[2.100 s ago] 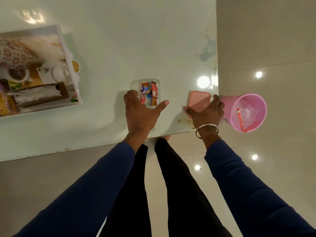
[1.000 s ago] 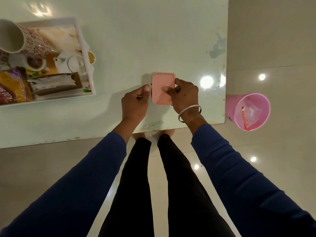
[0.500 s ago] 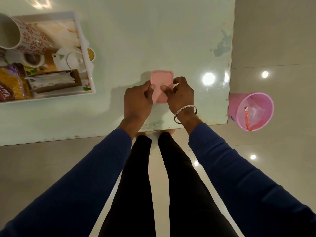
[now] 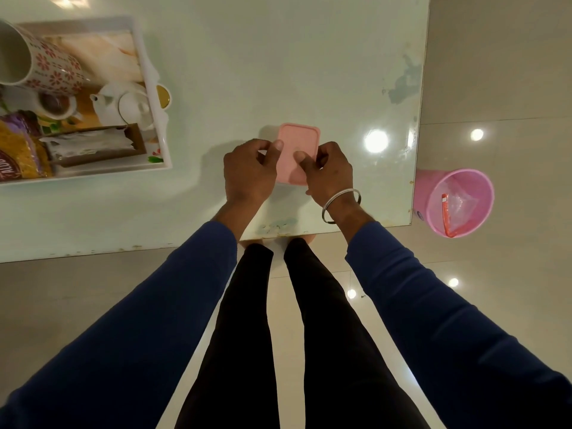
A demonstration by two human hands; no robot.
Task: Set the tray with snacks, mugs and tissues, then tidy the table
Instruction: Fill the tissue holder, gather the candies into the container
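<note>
Pink box (image 4: pixel 297 147) lies lengthwise away from the person, between left hand (image 4: pixel 249 173) and right hand (image 4: pixel 328 173); both thumbs press its lid, probably gripping the sides.

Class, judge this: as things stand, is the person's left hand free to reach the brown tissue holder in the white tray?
Probably not at once: the left hand is busy pressing the pink rectangular lid. Once released, bare table lies between it and the brown tissue holder at the near edge of the white tray.

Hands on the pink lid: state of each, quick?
Left hand: fingers curled, thumb pressing the pink lid.
Right hand: same, thumb on the lid.
</note>
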